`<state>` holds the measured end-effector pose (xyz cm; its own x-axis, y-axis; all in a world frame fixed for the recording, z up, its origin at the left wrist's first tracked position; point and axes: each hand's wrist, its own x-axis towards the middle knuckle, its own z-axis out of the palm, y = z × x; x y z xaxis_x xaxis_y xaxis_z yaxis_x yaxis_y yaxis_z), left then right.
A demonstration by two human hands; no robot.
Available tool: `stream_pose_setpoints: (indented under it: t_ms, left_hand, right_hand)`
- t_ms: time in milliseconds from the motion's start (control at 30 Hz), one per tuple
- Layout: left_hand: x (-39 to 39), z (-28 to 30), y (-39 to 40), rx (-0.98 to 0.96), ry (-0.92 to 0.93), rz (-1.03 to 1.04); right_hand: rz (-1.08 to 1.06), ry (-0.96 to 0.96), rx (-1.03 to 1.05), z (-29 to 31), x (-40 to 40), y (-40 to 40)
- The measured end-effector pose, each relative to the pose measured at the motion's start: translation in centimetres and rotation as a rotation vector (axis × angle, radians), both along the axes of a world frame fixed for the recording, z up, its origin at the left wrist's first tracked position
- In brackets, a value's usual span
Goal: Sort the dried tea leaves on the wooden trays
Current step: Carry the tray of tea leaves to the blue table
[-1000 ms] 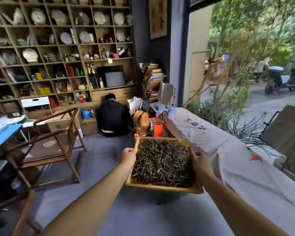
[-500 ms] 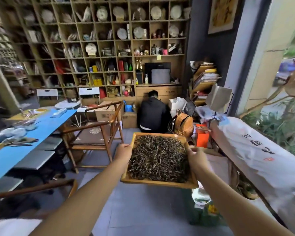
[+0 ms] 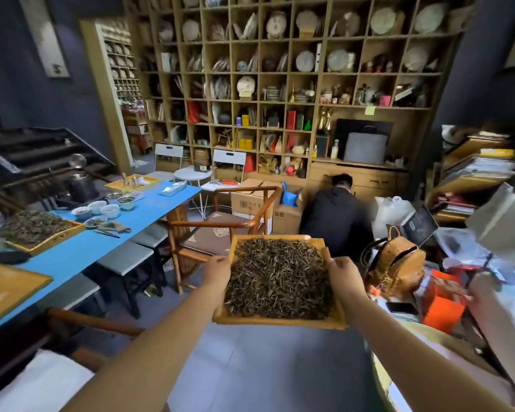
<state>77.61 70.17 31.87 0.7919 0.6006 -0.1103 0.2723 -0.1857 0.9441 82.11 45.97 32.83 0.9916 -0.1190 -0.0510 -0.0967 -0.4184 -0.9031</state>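
Swinging left, both hands, left hand and right hand, stay clamped on the wooden tray. Blue table now appears left of the grip; set-down looks close.

Dim indoor scene, soft even light, no hard shadows. Sharpest zone sits between the fingers of the two hands: the tea leaves show crisp strands. Beyond the fingertips the shelf wall is moderately sharp, its lines bowing from wide-angle distortion. Far right of the right-hand fingers, heavy motion smear on the paper stacks. Left of the left-hand fingers, the blue table reads bright and saturated; the stairs fall into murk. Bottom corners are stretched, soft.
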Motion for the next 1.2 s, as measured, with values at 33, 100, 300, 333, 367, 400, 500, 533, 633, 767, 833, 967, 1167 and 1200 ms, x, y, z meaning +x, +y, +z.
stream_pose_setpoints:
  t_ms: [33, 100, 300, 333, 367, 400, 500, 533, 633, 767, 833, 967, 1167, 1200]
  left_hand:
    - [0.7, -0.2, 0.9, 0.011, 0.014, 0.018]
    - [2.2, -0.5, 3.0, 0.008, 0.042, 0.055]
    - [7.3, -1.6, 10.1, -0.037, 0.052, 0.146]
    - [8.4, -1.8, 11.4, -0.048, 0.055, 0.169]
    - [9.4, -1.9, 12.8, -0.058, 0.053, 0.195]
    - [10.4, -2.0, 14.2, -0.063, 0.048, 0.220]
    - [13.4, -2.1, 18.7, -0.050, 0.052, 0.283]
    - [14.3, -2.1, 20.1, -0.040, 0.057, 0.304]
    - [16.6, -1.8, 24.2, -0.010, 0.050, 0.333]
    - [19.7, -1.8, 28.4, 0.011, 0.072, 0.362]
    - [21.1, -2.1, 30.5, 0.011, 0.100, 0.414]
    - [23.9, -2.7, 35.0, -0.004, 0.123, 0.540]
    - [27.8, -3.8, 41.5, -0.070, 0.098, 0.735]
    - [28.3, -3.8, 42.4, -0.078, 0.091, 0.776]
  right_hand:
    - [0.026, 0.001, -0.008, -0.2, 1.3, 0.9]
    - [0.077, 0.006, -0.017, -0.6, 4.0, 3.2]
    - [0.163, 0.024, -0.019, -2.1, 11.1, 11.2]
    - [0.168, 0.028, -0.018, -2.3, 12.5, 12.6]
    - [0.178, 0.028, -0.017, -2.4, 13.9, 14.1]
    - [0.199, 0.025, -0.021, -2.5, 15.3, 15.8]
    - [0.270, 0.009, -0.010, -2.7, 19.5, 20.8]
    - [0.285, 0.007, -0.001, -2.6, 20.6, 22.5]
    - [0.346, 0.008, 0.006, -2.7, 24.2, 27.4]
    - [0.392, 0.022, 0.049, -3.1, 28.5, 32.8]
    - [0.402, 0.017, -0.012, -3.6, 30.7, 35.6]
    - [0.500, -0.015, 0.004, -4.1, 35.0, 41.7]
    - [0.674, -0.045, 0.005, -4.4, 41.7, 51.0]
    - [0.707, -0.042, 0.020, -4.2, 42.6, 52.6]
